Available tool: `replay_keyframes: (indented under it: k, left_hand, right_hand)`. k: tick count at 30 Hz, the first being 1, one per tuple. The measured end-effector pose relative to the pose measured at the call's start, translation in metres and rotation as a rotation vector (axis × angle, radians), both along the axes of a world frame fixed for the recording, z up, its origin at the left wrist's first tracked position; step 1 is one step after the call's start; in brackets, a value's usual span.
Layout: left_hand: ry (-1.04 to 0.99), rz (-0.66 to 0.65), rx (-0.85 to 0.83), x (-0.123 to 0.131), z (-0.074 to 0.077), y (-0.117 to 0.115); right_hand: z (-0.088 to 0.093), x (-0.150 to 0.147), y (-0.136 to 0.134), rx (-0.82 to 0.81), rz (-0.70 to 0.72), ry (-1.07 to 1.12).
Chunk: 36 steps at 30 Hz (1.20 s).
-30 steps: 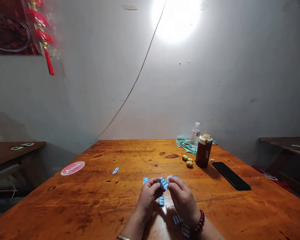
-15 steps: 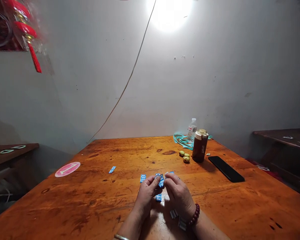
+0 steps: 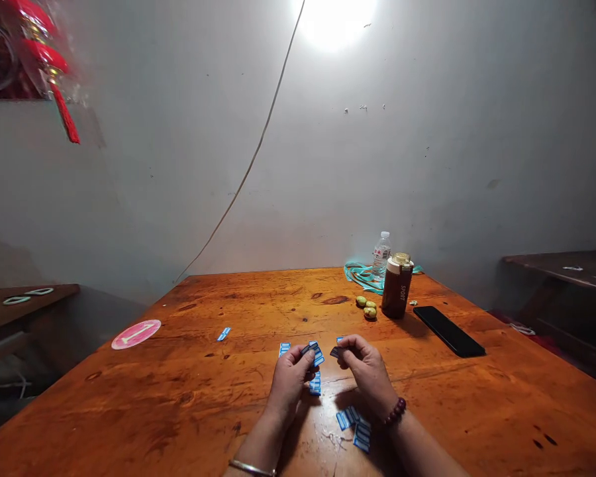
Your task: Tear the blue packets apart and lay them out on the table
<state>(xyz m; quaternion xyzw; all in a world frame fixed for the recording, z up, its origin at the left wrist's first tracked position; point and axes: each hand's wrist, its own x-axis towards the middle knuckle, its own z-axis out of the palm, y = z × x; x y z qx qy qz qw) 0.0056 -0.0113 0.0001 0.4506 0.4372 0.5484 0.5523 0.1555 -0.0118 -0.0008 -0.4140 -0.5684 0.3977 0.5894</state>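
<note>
Whereas half a second ago the hands met over one cluster, I now record them drawn apart with a plain gap between.

The left hand [image 3: 291, 374] is curled, thumb and fingertips pinching a small fan of blue tags [image 3: 314, 352] just above the surface [image 3: 189, 411]. The right hand [image 3: 366, 368] is likewise closed, pinching a single dark piece [image 3: 334, 352] by its end. That piece faces the fan, near it but not touching. I cannot tell what it is.

One loose tag [image 3: 284, 348] lies just left of the left hand. A second tag [image 3: 316, 384] lies beneath the fan, and a small heap of tags [image 3: 353, 425] sits beside the right wrist. The far tag [image 3: 223, 334] lies well apart to the left.

The flask [image 3: 396, 295] and the phone [image 3: 449, 330] stand at the far right, as before.
</note>
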Motion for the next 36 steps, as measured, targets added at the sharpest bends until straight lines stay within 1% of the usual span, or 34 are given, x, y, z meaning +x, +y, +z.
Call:
replay_keyframes:
  k: [3,6,9,12,14,18,20,22,25,28,32,36]
  left_hand:
    - [0.071,-0.032,0.064,0.002,-0.002,-0.001]
    - [0.13,-0.112,0.111,0.004,-0.001,-0.002]
    - [0.143,-0.192,0.11,0.006,0.001,-0.004]
    - [0.107,-0.23,0.057,0.006,0.001,-0.005]
    - [0.059,-0.226,0.003,0.005,0.0,-0.004]
    - [-0.002,-0.165,-0.078,0.003,-0.006,0.002]
    - [0.014,-0.154,-0.073,0.003,-0.008,0.004]
    - [0.031,-0.176,-0.057,0.003,-0.009,0.003]
    - [0.019,-0.23,-0.045,0.004,-0.006,0.0]
    - [0.003,-0.244,-0.039,0.005,-0.003,-0.003]
    - [0.034,-0.268,-0.048,0.004,-0.001,-0.004]
    - [0.013,-0.281,-0.055,0.005,0.0,-0.005]
  right_hand:
    - [0.002,0.0,0.0,-0.126,0.157,0.148]
    - [0.002,-0.002,-0.001,-0.182,0.248,0.179]
    - [-0.002,-0.005,-0.001,-0.231,0.247,0.171]
    - [-0.007,-0.006,0.001,-0.246,0.222,0.117]
    - [-0.008,-0.005,0.002,-0.248,0.206,0.108]
    - [-0.005,-0.004,0.001,-0.242,0.2,0.15]
    - [-0.003,-0.005,0.0,-0.226,0.22,0.147]
    - [-0.002,-0.006,-0.001,-0.212,0.228,0.116]
    - [-0.005,-0.008,-0.001,-0.188,0.178,0.064]
    - [-0.008,-0.009,0.0,-0.154,0.131,0.038]
    - [-0.007,-0.009,-0.001,-0.158,0.182,0.074]
    - [-0.009,-0.008,-0.001,-0.221,0.268,0.128]
